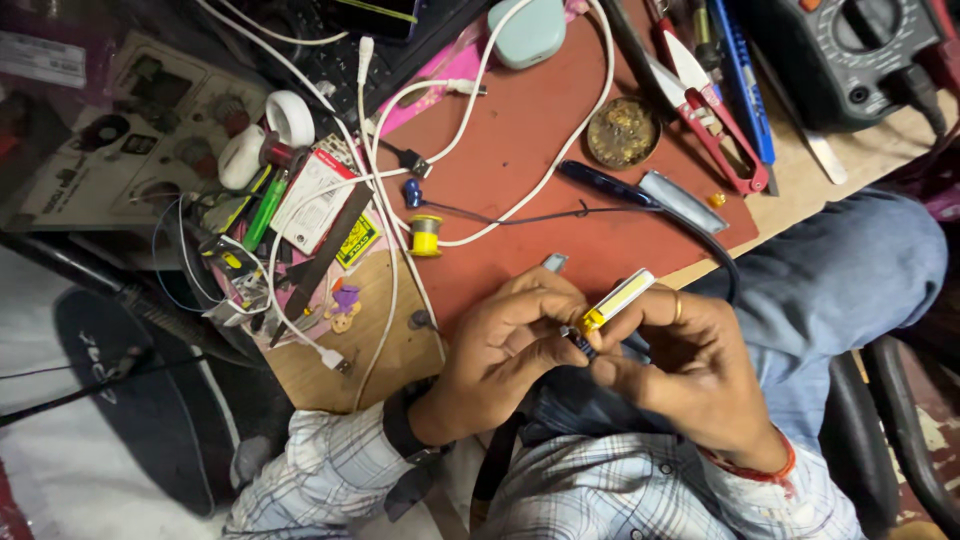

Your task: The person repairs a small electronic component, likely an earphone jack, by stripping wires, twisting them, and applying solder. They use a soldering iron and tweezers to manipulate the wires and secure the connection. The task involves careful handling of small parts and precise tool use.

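Both hands meet over my lap at six o'clock, my left hand [500,345] pinching a small dark part [580,343] steady while my right hand [690,365] grips the yellow-and-white tool [617,300] against it.

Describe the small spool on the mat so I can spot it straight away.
Start from the reddish-brown mat on the wooden bench. Near its left edge, above the left hand, the small spool lies among white cables. Its yellow flanges and grey winding set it apart from the blue earbud just above.
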{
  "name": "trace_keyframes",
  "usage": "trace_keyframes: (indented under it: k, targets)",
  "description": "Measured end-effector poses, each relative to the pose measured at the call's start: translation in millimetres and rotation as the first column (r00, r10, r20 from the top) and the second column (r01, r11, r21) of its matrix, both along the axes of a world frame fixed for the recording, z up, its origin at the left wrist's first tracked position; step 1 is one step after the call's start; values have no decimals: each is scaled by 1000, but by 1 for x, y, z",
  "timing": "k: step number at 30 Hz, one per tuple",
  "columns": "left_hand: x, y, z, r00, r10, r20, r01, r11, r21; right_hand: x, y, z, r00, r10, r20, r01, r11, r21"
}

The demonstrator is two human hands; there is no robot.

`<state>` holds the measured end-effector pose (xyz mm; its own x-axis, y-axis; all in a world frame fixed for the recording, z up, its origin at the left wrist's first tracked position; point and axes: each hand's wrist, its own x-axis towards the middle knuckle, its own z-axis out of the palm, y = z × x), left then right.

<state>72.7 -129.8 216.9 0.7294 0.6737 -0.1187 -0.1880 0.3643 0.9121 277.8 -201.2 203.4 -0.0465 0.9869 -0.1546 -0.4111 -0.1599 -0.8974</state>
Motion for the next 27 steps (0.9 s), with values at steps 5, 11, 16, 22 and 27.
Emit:
trace_keyframes:
  k: [5, 11, 16, 22, 27]
  targets:
    - [2, 2, -3, 999, 26, 36, -26, 1000, 7, -6, 8, 13, 998, -14, 53, 13, 1000, 25]
    - [3, 6, -7, 991, 122, 45, -116, 985, -126, 23, 18, 43, 720, -285, 633, 146, 954, 262]
    - [11, 7, -12, 980, 185, 69, -164, 957, -238, 83, 32, 37, 99, -473, 876, 341, 843, 417]
    - [17, 7, -14, 978, 205, 34, -192, 954, -230, 104, 30, 20, -268, -466, 843, 47, 868, 495]
    - [20, 8, -11, 974, 219, 57, -202, 954, -220, 108, 21, 15, -118, -358, 926, 137, 918, 372]
